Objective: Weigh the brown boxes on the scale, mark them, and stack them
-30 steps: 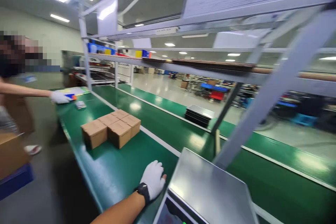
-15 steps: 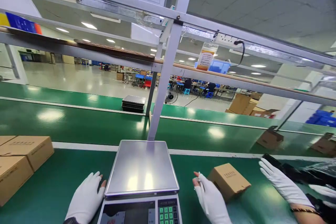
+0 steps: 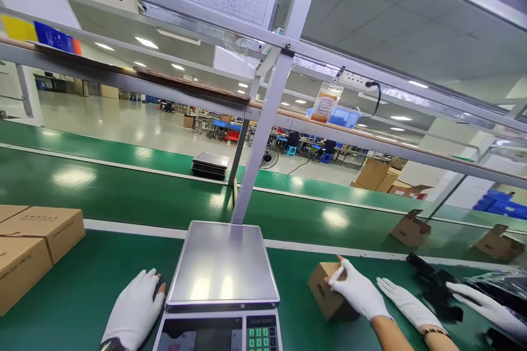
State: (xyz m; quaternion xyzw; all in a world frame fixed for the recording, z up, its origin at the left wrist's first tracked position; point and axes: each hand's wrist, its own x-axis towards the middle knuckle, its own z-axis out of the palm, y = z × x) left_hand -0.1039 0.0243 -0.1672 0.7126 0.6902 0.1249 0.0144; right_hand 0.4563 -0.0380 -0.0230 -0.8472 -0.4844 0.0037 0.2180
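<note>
**Weighing station: hands, carton and scale**

Landmark: scale [image 3: 223, 263], steel platter bare, keypad at its near edge; all places are given from it.

Right hand [image 3: 357, 292]: white-gloved, to the right of the scale; laid over the top of a small cardboard box [image 3: 324, 290], fingers curled over its upper edge, gripping it; the wrist and forearm run back toward the lower right.

Small cardboard box: brown, closed, resting on the green table [image 3: 82, 279], right of the scale and near it but apart from it; it lies directly under the right hand, its left face showing beyond the fingers.

Left hand [image 3: 134, 312]: white-gloved, flat on the table just left of the scale's near corner; fingers spread, holding nothing; fingertips close to the platter's edge, contact cannot be told.

Larger cartons [image 3: 37, 236]: brown, stacked side by side, well left of the scale.

Another person's gloved hands [image 3: 407, 307]: further right of the scale, beyond the small box; one lies flat, the other [image 3: 489, 307] reaches over black items [image 3: 436, 285] and clear wrapping.

Upright post [image 3: 263, 137]: grey, rising just behind the scale; stacked trays [image 3: 209, 164] further behind.
</note>
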